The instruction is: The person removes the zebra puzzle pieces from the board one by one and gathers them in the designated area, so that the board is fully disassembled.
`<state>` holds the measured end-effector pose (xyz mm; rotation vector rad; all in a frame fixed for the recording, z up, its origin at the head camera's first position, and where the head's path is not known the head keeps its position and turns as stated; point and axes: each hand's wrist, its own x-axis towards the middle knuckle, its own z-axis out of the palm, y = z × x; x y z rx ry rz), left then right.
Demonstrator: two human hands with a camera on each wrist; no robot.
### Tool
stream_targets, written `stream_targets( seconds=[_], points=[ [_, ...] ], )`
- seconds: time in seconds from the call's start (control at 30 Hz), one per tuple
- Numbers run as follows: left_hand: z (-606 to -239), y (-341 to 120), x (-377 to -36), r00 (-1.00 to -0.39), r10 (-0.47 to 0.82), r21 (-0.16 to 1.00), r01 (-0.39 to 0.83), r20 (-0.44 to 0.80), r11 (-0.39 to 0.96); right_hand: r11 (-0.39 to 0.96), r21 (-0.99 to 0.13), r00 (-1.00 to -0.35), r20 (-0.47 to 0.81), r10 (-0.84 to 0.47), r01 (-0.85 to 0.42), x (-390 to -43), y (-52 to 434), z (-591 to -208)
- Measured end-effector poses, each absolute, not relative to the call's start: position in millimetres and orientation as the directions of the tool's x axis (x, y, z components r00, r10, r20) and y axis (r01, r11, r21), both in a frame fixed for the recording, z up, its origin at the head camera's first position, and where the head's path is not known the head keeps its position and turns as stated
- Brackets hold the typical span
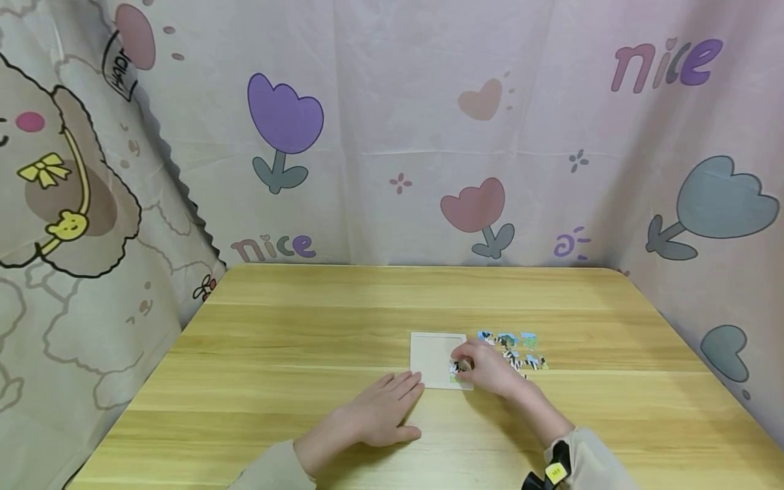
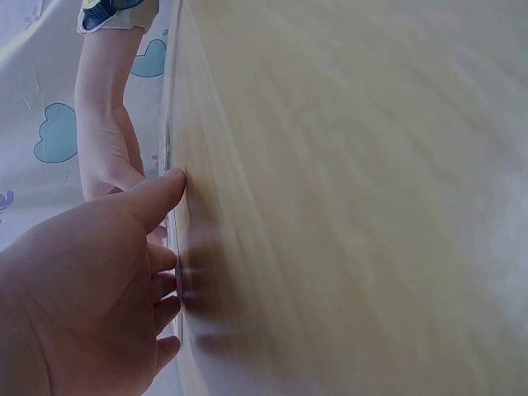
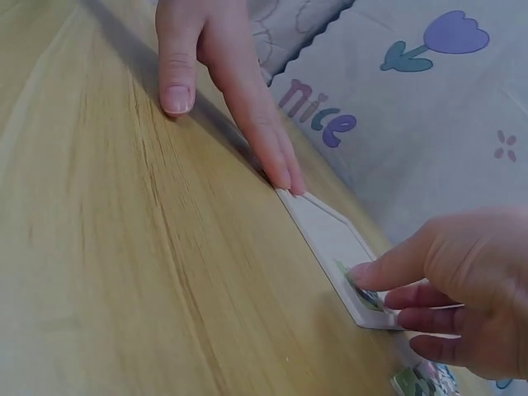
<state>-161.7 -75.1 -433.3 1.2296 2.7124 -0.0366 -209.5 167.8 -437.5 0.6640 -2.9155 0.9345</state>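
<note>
Wooden and pale, the table (image 1: 294,354) fills the lower half of the head view, and nearest the camera the left hand (image 1: 376,412) lies flat on it, fingers straight and together, holding nothing; its fingertips touch the near left corner of the white puzzle tray (image 1: 431,354), probably to keep the tray from sliding. Just right of it, the right hand (image 1: 490,367) rests over the tray's lower right corner, thumb and forefinger pressing a small puzzle piece (image 1: 455,367) down into that corner; the right wrist view shows the piece (image 3: 363,297) lying flat inside the raised rim under a fingertip, with the other fingers curled loosely. The rest of the tray looks bare. Beyond the right hand, toward the centre right of the frame, the loose pieces (image 1: 514,347) lie clustered on the table just beside the tray, within easy reach, and nothing stands between them and it. Farthest back, a pink curtain (image 1: 429,136) printed with tulips hangs behind the table.
</note>
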Motion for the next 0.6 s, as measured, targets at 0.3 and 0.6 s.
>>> stream_targets(
  seconds=[0.3, 0.6],
  points=[
    [-432.4, -74.3, -161.6, -0.649, 0.743, 0.047, 0.747, -0.162, 0.663, 0.768, -0.526, -0.914, 0.050, -0.402, -0.367, -209.8, 167.2, -432.4],
    [-430.5, -74.3, -160.4, -0.650, 0.741, 0.050, 0.745, -0.167, 0.665, 0.742, -0.582, -0.913, 0.001, -0.408, -0.333, -211.2, 167.2, -431.7]
  ],
)
